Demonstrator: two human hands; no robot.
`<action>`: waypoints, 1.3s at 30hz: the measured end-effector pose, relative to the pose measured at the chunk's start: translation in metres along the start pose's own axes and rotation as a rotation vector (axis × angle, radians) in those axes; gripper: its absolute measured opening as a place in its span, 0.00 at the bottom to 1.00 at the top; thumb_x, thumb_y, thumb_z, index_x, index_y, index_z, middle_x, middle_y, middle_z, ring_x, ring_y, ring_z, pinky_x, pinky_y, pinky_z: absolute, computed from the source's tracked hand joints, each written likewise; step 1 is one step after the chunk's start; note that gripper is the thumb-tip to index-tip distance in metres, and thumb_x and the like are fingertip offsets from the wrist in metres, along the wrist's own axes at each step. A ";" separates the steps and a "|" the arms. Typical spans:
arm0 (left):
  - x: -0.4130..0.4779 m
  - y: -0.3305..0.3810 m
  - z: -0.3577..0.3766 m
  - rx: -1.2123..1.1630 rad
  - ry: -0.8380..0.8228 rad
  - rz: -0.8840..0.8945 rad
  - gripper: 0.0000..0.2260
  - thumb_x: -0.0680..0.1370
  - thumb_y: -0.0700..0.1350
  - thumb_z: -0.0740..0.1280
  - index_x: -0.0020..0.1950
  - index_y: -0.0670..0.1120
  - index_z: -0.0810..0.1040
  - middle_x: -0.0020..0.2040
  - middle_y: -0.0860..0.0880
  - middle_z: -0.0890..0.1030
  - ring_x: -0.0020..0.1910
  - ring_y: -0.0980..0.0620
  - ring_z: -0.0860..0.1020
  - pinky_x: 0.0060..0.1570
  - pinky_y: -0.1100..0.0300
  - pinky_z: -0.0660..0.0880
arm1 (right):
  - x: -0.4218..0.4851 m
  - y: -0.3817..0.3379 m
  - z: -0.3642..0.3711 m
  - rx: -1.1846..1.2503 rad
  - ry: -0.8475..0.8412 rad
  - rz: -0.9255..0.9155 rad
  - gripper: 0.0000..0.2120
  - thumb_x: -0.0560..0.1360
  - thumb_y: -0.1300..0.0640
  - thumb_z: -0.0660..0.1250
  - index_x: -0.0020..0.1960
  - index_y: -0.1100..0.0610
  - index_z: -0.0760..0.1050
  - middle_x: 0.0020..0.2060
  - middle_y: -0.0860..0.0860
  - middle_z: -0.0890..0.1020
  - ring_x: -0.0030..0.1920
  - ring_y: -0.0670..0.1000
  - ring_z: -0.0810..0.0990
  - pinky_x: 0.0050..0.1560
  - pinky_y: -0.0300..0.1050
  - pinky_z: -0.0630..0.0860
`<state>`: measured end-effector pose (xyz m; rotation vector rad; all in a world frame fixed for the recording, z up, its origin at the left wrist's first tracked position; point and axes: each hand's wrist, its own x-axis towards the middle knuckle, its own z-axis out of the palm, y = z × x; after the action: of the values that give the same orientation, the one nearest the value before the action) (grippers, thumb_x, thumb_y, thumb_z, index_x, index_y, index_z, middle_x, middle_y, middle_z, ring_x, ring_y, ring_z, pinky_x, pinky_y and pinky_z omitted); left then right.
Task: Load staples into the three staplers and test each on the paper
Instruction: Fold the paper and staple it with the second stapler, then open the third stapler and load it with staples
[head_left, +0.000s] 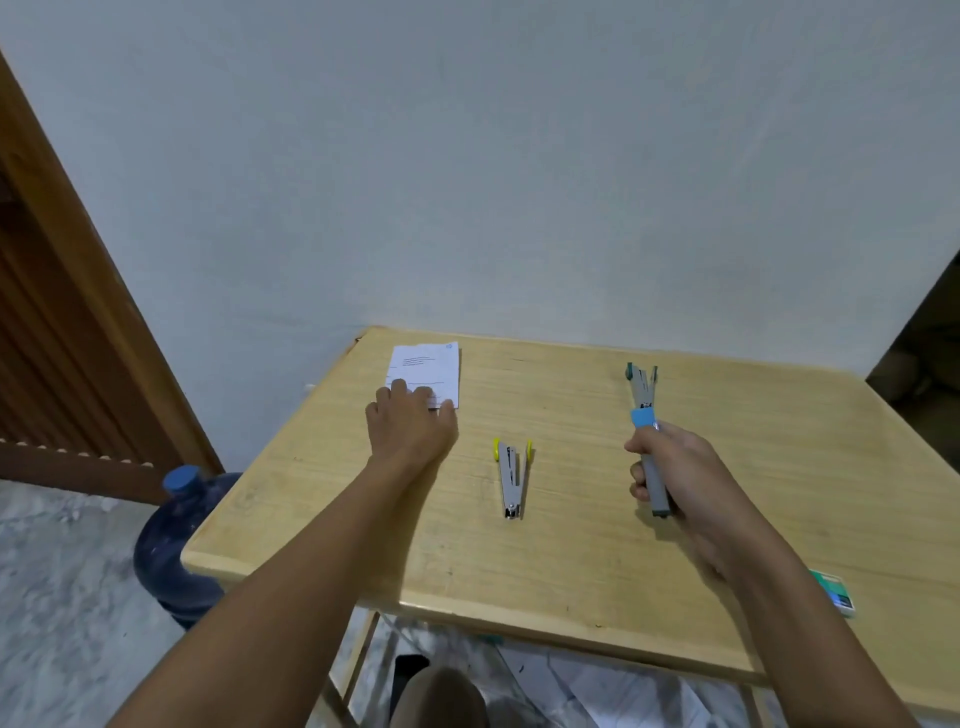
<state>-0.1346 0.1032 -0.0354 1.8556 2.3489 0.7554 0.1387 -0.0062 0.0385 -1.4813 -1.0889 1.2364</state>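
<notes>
A folded white printed paper lies at the far left of the wooden table. My left hand rests on its near edge with the fingers stretched forward. A small grey stapler with yellow knobs lies opened out in the middle of the table. My right hand grips a grey stapler with a blue band by its near half; its far end is spread open and points away from me. A green staple box sits at the right front edge. A third stapler is not in view.
The table stands against a pale wall. A blue water jug stands on the floor left of the table, beside a brown wooden door. My knee and loose papers show below the table's front edge.
</notes>
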 end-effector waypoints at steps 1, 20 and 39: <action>0.001 -0.001 0.000 0.013 -0.016 -0.015 0.19 0.79 0.55 0.58 0.63 0.47 0.78 0.64 0.44 0.74 0.65 0.42 0.68 0.67 0.47 0.60 | 0.004 0.001 0.000 -0.010 -0.007 0.001 0.03 0.75 0.60 0.65 0.48 0.56 0.76 0.31 0.51 0.70 0.31 0.49 0.69 0.36 0.48 0.67; -0.072 0.030 0.003 -0.282 -0.131 0.450 0.19 0.74 0.64 0.62 0.58 0.57 0.82 0.60 0.61 0.78 0.59 0.61 0.75 0.64 0.60 0.64 | 0.144 -0.002 0.046 -1.020 0.252 -0.186 0.13 0.76 0.47 0.63 0.40 0.55 0.70 0.33 0.48 0.75 0.44 0.55 0.79 0.42 0.44 0.67; -0.070 0.034 0.000 -0.319 -0.131 0.418 0.14 0.77 0.60 0.63 0.54 0.56 0.82 0.57 0.63 0.78 0.56 0.65 0.74 0.60 0.63 0.60 | 0.151 0.018 0.045 -0.760 0.264 -0.249 0.08 0.75 0.55 0.70 0.49 0.60 0.79 0.41 0.53 0.83 0.42 0.53 0.82 0.38 0.43 0.74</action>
<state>-0.0844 0.0434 -0.0394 2.1845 1.6615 0.9419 0.1132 0.1411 -0.0146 -1.9120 -1.5912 0.4319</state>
